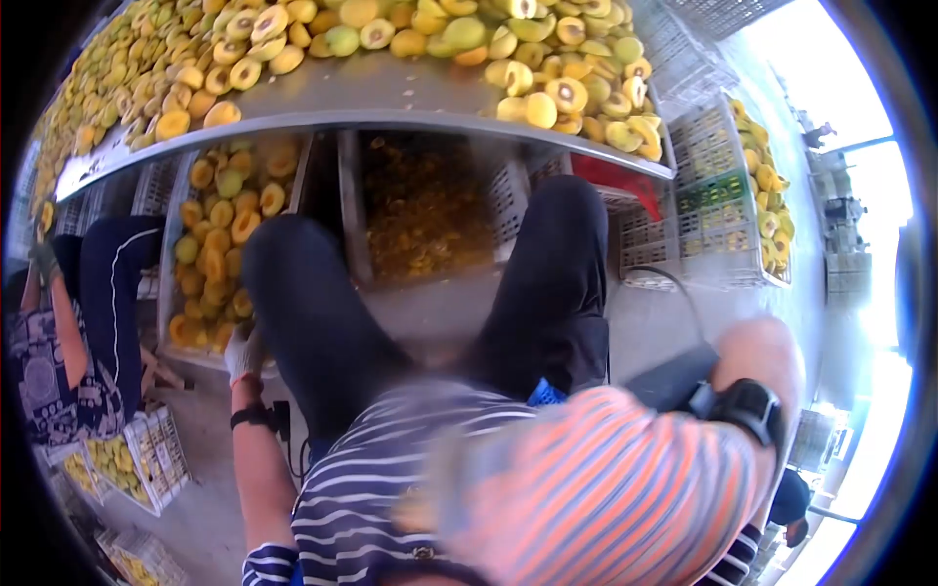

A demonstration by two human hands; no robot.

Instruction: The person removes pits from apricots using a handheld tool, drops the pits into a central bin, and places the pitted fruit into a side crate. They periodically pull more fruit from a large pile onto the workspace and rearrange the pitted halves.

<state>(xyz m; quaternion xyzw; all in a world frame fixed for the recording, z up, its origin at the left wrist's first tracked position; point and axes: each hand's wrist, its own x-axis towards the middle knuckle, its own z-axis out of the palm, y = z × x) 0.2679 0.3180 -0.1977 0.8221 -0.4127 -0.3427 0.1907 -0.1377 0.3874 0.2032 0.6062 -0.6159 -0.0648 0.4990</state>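
My left hand [242, 354], in a pale glove, is low beside my thigh at the near corner of a crate [170, 283] of yellow peaches [220, 234], whole and halved. The leg hides part of its fingers, so its grip cannot be made out. My right arm, in an orange-striped sleeve [606, 479], is bent across my torso, close to the camera. At the sleeve's far end a grey shape and a small orange-brown patch [415, 513] are smeared by motion. The right hand's fingers cannot be made out there.
A metal table [381, 93] ahead bears many halved peaches. Beneath it, between my knees, stands a crate of dark brown bits [425, 220]. Stacked crates [699, 186] with peaches are on the right. Another person [59, 366] sits at left near more crates [156, 459].
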